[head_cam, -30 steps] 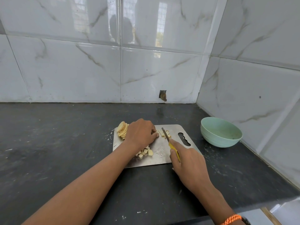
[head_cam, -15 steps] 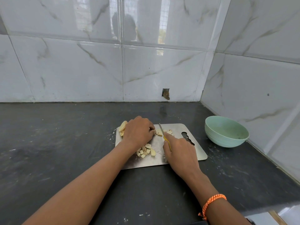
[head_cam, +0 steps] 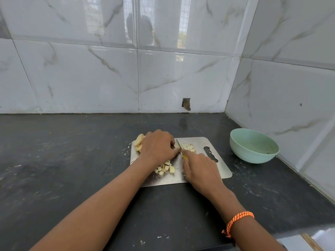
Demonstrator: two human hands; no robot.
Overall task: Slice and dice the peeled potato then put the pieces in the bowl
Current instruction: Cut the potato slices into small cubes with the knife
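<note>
A steel cutting board point(head_cam: 222, 167) lies on the dark counter. My left hand point(head_cam: 158, 146) holds down potato slices near the board's middle, fingers curled over them. My right hand point(head_cam: 199, 169) grips a yellow-handled knife point(head_cam: 179, 144); its blade stands right against my left fingertips. A stack of uncut potato slices point(head_cam: 139, 142) sits at the board's far left corner. Diced potato pieces point(head_cam: 165, 168) lie under my left wrist, and more cut pieces point(head_cam: 188, 147) lie right of the blade. A mint green bowl point(head_cam: 253, 145), with no potato in it, stands to the right of the board.
Tiled walls close the back and the right side, meeting in a corner behind the bowl. The dark counter point(head_cam: 63, 160) stretches wide to the left. Its front edge runs near the bottom right. A small hole point(head_cam: 186, 103) shows in the back wall.
My right hand has moved forward and left, bringing the knife blade close against my left fingers. The left hand stays on the slices.
</note>
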